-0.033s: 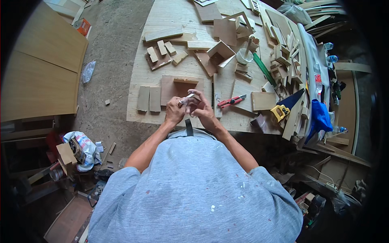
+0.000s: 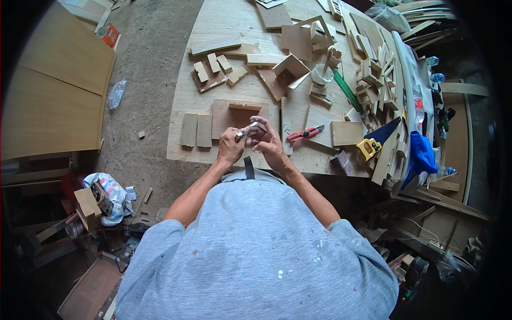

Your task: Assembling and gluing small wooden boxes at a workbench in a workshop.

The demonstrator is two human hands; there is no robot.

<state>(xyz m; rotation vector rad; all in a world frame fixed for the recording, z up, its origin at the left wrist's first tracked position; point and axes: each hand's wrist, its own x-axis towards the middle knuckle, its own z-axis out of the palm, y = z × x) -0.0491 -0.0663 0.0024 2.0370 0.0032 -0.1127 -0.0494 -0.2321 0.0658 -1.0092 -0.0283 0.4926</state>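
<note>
My left hand (image 2: 229, 146) is closed around a small, narrow wood piece (image 2: 239, 135), whose pale end sticks out beside the thumb. Opposite it, my right hand (image 2: 270, 145) has its fingers curved and spread apart from the thumb. Its fingertips come close to the far end of the piece; whether they touch it I cannot make out. Just beyond both hands lies a flat brown board (image 2: 223, 118) with a wood strip (image 2: 245, 106) on it. Two short grey-brown slats (image 2: 204, 130) rest side by side to the left. A red utility knife (image 2: 304, 133) lies right of my right hand.
On the plywood table (image 2: 181, 114) are small wood blocks (image 2: 214, 63), an open wooden box (image 2: 292, 70), a white cup (image 2: 321, 74) and a green strip (image 2: 348, 90). A yellow-handled saw (image 2: 377, 140) lies at the right, near a blue bag (image 2: 420, 154). Cabinet panels (image 2: 58, 80) stand at left.
The fingers of my right hand have shifted slightly near the wood piece. My left hand keeps its grip, and the things on the table stay in place.
</note>
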